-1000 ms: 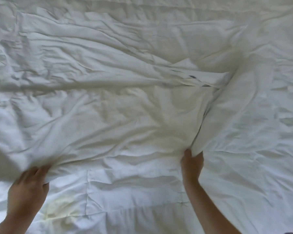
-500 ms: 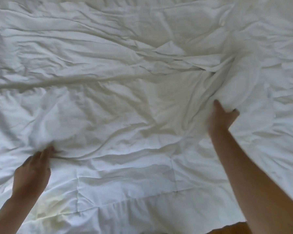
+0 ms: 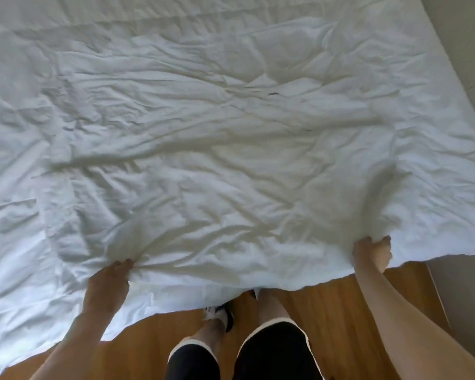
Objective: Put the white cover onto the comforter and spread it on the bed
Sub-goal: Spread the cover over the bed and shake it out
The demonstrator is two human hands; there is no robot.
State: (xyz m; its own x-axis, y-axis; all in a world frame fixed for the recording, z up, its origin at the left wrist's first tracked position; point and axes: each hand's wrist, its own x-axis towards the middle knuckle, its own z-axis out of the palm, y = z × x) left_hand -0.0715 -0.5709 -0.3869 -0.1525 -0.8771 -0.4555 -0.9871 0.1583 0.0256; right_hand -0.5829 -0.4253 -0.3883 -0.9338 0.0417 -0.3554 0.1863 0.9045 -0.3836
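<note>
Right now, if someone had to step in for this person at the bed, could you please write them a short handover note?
Left hand: grips a bunched fold of the white cover at its near edge.
Right hand: grips the same near edge, farther right.
The cover lies wrinkled over the comforter, whose quilted fabric shows at the left; both hang over the bed's near side above the wooden floor.
Done: the cover is laid out over the comforter.
Left: whether the comforter is inside the cover cannot be told; the wrinkles need smoothing and the edges squaring to the bed.
</note>
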